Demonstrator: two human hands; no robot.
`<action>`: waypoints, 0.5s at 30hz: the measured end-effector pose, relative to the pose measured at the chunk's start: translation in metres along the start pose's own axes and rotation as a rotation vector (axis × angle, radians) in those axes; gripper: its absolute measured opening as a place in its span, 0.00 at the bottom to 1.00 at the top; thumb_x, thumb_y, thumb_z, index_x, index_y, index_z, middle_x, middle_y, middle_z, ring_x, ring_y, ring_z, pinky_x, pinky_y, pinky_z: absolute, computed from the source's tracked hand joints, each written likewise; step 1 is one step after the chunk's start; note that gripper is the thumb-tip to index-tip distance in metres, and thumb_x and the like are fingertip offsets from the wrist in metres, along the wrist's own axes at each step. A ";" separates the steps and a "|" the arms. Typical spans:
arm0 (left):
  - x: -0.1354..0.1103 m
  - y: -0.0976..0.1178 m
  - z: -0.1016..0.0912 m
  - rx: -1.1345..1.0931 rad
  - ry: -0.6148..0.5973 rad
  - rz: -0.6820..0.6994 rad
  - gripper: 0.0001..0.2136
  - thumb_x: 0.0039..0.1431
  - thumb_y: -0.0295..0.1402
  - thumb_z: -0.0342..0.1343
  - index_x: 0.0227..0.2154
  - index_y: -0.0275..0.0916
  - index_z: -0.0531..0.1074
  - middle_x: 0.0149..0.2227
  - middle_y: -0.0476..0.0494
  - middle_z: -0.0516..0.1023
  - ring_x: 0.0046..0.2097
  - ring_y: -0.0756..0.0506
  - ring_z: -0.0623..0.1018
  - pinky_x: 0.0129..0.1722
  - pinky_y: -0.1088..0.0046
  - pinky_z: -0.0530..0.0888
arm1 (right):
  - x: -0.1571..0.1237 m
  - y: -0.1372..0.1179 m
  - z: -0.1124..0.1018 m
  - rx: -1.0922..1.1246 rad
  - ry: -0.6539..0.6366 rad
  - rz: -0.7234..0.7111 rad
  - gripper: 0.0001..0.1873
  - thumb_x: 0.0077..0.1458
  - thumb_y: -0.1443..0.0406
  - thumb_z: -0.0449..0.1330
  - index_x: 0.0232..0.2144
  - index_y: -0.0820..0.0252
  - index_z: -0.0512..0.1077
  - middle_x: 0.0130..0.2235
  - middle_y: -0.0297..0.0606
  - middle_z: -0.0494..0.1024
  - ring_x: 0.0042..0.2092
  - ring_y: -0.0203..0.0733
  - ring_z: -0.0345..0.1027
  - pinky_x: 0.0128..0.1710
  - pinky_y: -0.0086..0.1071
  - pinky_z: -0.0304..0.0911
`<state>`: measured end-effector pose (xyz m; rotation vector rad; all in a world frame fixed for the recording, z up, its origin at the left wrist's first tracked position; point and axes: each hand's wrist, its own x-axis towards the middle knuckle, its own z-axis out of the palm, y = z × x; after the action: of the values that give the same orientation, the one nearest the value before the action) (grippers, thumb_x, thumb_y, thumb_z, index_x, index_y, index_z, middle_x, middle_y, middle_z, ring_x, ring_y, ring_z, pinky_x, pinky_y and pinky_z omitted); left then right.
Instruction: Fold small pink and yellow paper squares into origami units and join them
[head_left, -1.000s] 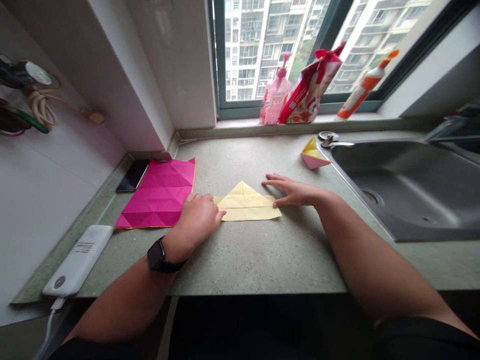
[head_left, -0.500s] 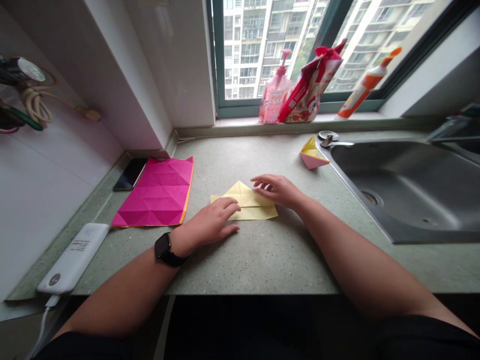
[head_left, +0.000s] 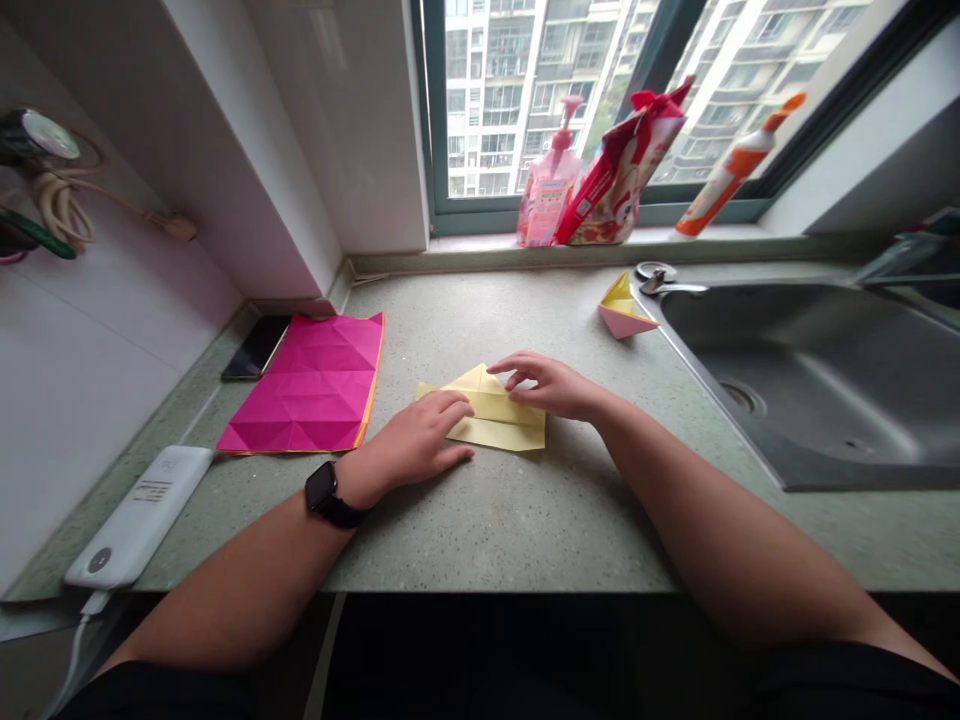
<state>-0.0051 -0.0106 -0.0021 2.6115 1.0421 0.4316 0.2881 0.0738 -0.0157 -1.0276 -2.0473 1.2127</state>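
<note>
- Far left, at the near edge of the tabletop (head_left: 525, 530): white power bank (head_left: 139, 515), well apart from both hands.
- Against the wall corner: dark phone (head_left: 257, 347), partly tucked under the far-left corner of a creased pink paper sheet (head_left: 307, 385) lying flat.
- Left hand (head_left: 416, 445), smartwatch (head_left: 322, 493) on its wrist: palm down, fingers loosely bent and not closed around anything, fingertips pressing the left end of the folded yellow paper (head_left: 495, 418).
- Folded yellow paper: flat on the tabletop, centre of view, just right of the pink sheet but apart from it. Long axis runs left to right, tilted slightly down toward the right, with a triangular peak pointing away toward the window.
- Right hand (head_left: 547, 387): reaching in from the right, fingers curled, tips resting on the upper middle of the yellow paper near the peak. Cannot tell whether a flap is nipped between thumb and fingers.
- Both hands touching the paper, left at its left end, right over its middle and far edge; right end and near edge left uncovered.
- Further right and back: small folded pink-and-yellow paper shape (head_left: 624, 308), just beside the steel sink (head_left: 825, 400).
- On the sill: pink pump bottle (head_left: 546, 190), red bag (head_left: 622, 170), orange bottle (head_left: 731, 170).
</note>
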 end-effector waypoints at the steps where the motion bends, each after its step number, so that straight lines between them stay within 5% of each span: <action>1: 0.000 0.000 0.000 -0.002 0.014 0.012 0.23 0.66 0.37 0.70 0.59 0.41 0.70 0.64 0.33 0.76 0.66 0.32 0.75 0.66 0.50 0.75 | 0.000 -0.002 0.001 0.069 -0.011 0.039 0.23 0.56 0.69 0.68 0.54 0.49 0.83 0.53 0.42 0.82 0.47 0.46 0.80 0.48 0.40 0.79; 9: 0.002 0.004 -0.006 0.080 0.115 0.029 0.16 0.65 0.24 0.64 0.55 0.41 0.75 0.59 0.36 0.80 0.59 0.35 0.79 0.60 0.52 0.78 | -0.003 -0.016 0.008 0.550 -0.076 0.263 0.29 0.51 0.63 0.77 0.56 0.54 0.81 0.37 0.35 0.82 0.36 0.39 0.76 0.36 0.33 0.72; 15: 0.003 -0.004 -0.008 0.123 0.217 -0.018 0.18 0.65 0.20 0.60 0.52 0.44 0.82 0.53 0.42 0.86 0.53 0.38 0.82 0.54 0.58 0.80 | -0.004 -0.025 0.011 0.560 -0.027 0.206 0.22 0.48 0.61 0.79 0.47 0.54 0.84 0.48 0.39 0.85 0.39 0.38 0.76 0.40 0.33 0.71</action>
<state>-0.0090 -0.0043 0.0042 2.7069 1.1940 0.6789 0.2738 0.0577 0.0016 -0.9536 -1.4991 1.7777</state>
